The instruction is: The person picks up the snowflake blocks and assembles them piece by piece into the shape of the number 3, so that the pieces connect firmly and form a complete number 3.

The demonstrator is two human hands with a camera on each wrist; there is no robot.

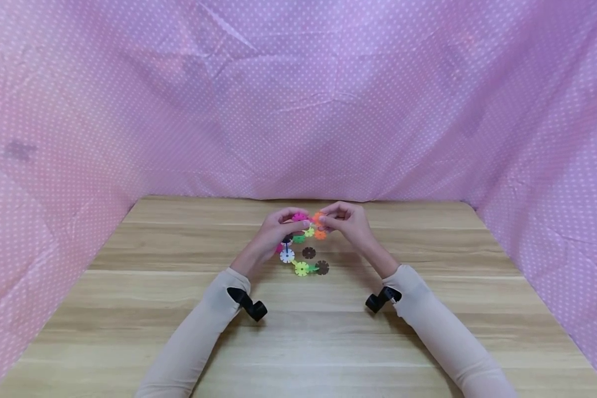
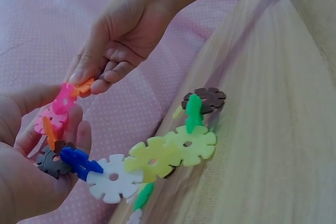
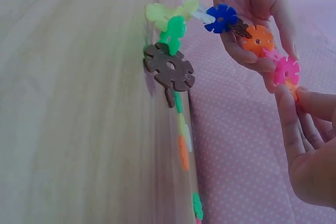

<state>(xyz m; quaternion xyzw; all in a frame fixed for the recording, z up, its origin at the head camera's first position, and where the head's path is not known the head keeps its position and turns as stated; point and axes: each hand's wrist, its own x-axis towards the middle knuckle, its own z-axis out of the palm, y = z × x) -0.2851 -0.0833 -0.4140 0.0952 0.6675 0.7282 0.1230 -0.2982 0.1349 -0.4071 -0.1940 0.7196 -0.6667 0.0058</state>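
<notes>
A chain of slotted plastic snowflake discs hangs from my left hand [image 1: 272,231], whose fingers and thumb grip it around a pink disc [image 3: 287,71]. My right hand [image 1: 352,222] pinches an orange disc [image 2: 83,86] between thumb and fingertips, right at the edge of that pink disc. Down from the left palm the chain runs through a blue disc [image 2: 79,162], a white disc [image 2: 114,178] and two yellow discs [image 2: 190,144]. A green disc [image 3: 173,35] and a brown disc [image 3: 169,66] form its lower end, close over the table.
Several loose discs lie on the wooden table [image 1: 303,342] beneath the hands, among them a brown one [image 1: 309,252] and an orange one [image 1: 320,235]. Pink dotted cloth [image 1: 298,110] hangs behind the table and along both sides. Each sleeve carries a black wrist camera [image 1: 251,305].
</notes>
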